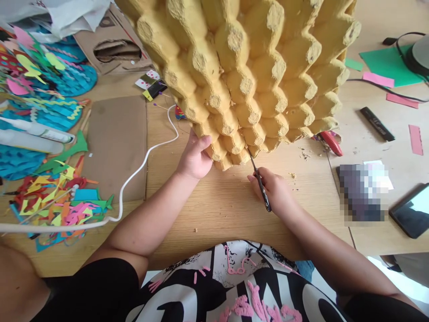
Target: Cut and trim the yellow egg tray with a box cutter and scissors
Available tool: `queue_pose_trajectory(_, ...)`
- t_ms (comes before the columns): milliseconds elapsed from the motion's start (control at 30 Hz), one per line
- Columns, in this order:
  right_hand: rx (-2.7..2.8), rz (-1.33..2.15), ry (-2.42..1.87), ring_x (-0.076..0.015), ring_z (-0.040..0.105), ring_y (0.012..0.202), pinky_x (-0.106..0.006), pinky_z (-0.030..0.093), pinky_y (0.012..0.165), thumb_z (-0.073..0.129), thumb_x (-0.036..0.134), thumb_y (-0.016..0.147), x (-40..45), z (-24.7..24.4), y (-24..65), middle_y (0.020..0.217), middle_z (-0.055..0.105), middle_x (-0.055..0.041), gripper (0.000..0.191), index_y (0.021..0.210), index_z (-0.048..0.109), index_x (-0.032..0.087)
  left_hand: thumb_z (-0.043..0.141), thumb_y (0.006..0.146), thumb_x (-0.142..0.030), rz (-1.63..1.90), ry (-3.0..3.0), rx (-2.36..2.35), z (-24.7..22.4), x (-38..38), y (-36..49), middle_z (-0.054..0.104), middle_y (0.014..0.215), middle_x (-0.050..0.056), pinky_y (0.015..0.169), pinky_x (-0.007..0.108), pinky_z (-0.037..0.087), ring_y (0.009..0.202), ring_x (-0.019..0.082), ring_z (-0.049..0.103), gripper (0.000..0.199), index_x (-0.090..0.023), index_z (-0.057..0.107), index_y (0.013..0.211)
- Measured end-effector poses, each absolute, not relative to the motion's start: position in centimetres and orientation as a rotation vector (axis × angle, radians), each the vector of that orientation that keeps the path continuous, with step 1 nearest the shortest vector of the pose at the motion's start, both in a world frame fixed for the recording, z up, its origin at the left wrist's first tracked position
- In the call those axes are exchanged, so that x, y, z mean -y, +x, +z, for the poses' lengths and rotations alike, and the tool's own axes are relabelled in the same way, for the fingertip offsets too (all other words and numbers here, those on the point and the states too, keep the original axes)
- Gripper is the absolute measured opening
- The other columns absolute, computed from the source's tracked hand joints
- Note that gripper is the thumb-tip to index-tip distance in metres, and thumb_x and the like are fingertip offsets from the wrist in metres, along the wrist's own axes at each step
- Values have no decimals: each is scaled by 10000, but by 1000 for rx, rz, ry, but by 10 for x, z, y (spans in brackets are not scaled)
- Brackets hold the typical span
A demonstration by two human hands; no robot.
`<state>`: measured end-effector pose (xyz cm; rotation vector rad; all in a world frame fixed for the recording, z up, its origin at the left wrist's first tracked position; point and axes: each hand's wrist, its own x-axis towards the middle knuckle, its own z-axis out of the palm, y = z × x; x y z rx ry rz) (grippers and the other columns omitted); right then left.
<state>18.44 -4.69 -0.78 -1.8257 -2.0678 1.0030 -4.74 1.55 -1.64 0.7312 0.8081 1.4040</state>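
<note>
A large yellow egg tray (248,85) is held up over the table, its bumpy side facing me. My left hand (197,154) is closed on its lower left edge, thumb on top and the other fingers hidden behind. In my right hand (273,185) is a knife (262,190) with a dark handle, gripped by closed fingers. Its blade points up and touches the tray's lower edge near the middle. A thin, dark, broken line, like a slit, runs upward through the tray from about there.
A white cable (134,172) crosses the table on the left, over a brown cardboard sheet (114,147). Paper scraps (67,197) and white bottles (36,134) lie further left. At right are a red-handled tool (331,144), a black bar (377,124) and a phone (410,210).
</note>
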Motion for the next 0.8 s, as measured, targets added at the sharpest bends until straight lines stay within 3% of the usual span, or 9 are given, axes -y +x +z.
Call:
queue_pose_trajectory(300,2163,1054,-1748,-158,467,535,-291,309,596,426,714,1009,41,2,193,613,574,12,495,789,446,271,921,669,-546,1410,703,-764,-22,-18,-50,810,1013,-10,884,417,650,1258,301,721,737,-412,654,1342)
queue_pose_trajectory(533,2212,1172,-1725,-195,604,616,-294,348,622,391,751,1009,44,6,198,682,666,-10,508,899,522,273,881,715,-596,1408,699,-809,-24,-19,-50,787,1288,16,929,451,625,1351,335,663,699,-373,700,1353)
queue_pose_trajectory(800,2178,1158,-1858,-210,632,656,-305,359,651,336,724,1027,45,17,190,715,680,-25,488,880,458,276,853,743,-575,1307,685,-732,-28,-17,-51,804,1225,25,859,439,655,1246,323,731,699,-399,670,1394)
